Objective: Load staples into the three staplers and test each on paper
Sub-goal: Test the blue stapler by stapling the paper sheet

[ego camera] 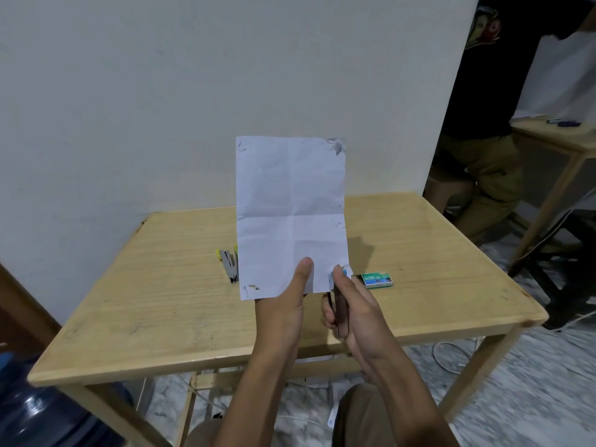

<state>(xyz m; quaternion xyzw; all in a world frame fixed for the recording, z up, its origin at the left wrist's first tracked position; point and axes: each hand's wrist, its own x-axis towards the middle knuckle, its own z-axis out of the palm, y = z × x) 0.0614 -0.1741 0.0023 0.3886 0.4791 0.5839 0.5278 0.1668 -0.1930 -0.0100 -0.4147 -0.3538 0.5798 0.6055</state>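
My left hand (283,304) pinches the bottom edge of a creased white paper sheet (290,214) and holds it upright above the wooden table (161,301). My right hand (350,304) grips a stapler with a blue tip (342,309), its jaws closed on the sheet's lower right corner. A yellow-tipped stapler (229,263) lies on the table to the left, partly hidden behind the paper. A green staple box (376,280) lies to the right of my hands. A third stapler is not visible.
A white wall stands close behind the table. A person (490,124) sits at the right beside a second wooden table (564,140). A blue water jug (48,411) stands on the floor at the lower left. Cables run across the floor under the table.
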